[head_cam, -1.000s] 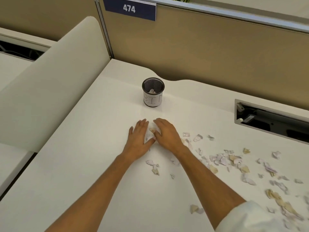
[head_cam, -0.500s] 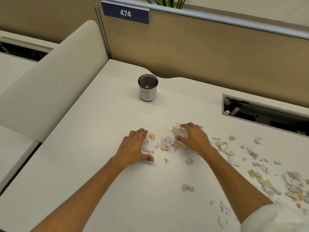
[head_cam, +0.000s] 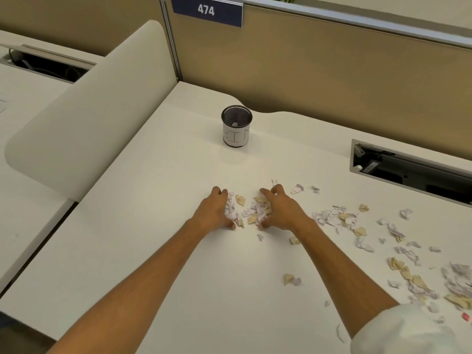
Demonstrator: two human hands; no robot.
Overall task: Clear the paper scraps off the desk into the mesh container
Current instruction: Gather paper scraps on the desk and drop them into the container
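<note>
A black mesh container with a white "BIN" label stands upright at the back of the white desk; a scrap or two lies inside it. A small heap of white and tan paper scraps lies between my hands. My left hand cups the heap's left side, fingers curled, resting on the desk. My right hand cups the right side, fingers bent over the scraps. Many more loose scraps are strewn to the right.
A tan partition with a "474" sign runs behind the desk. An open cable tray is sunk into the desk at the right. A cream curved divider borders the left side. A few stray scraps lie near my right forearm.
My hands spread apart over the scraps, then drew back together, pushing the scraps into a tighter heap between them. The view has shifted slightly.
</note>
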